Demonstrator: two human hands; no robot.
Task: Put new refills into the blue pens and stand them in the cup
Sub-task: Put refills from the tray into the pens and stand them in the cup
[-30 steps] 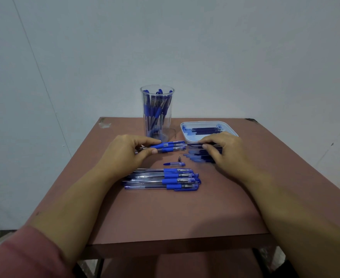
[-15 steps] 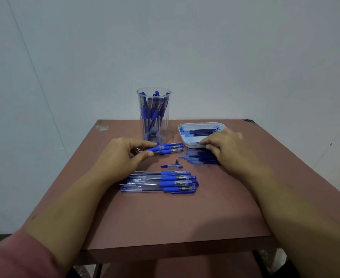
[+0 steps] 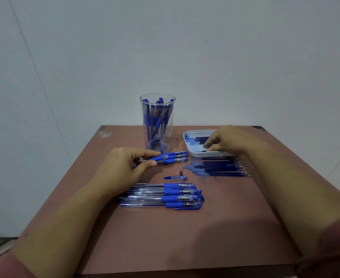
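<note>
Fingers (image 3: 152,163), left hand (image 3: 123,167): pinching blue pens (image 3: 171,158) mid-barrel; right hand (image 3: 231,141): resting on refills (image 3: 198,139) in tray (image 3: 197,154), grip unclear. Refills: light, thin, bendy, probably slippery; pinch mid-length.

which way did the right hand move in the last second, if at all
Yes. The right hand went away from the person, off the loose refills and over the white tray, fingertips down inside it.

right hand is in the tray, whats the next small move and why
Probably pinch one dark blue refill out of the shallow white tray with the right hand: its fingertips rest on the refills there, and the left hand holds a bundle of blue plastic pens close by, seemingly ready to take one.
</note>
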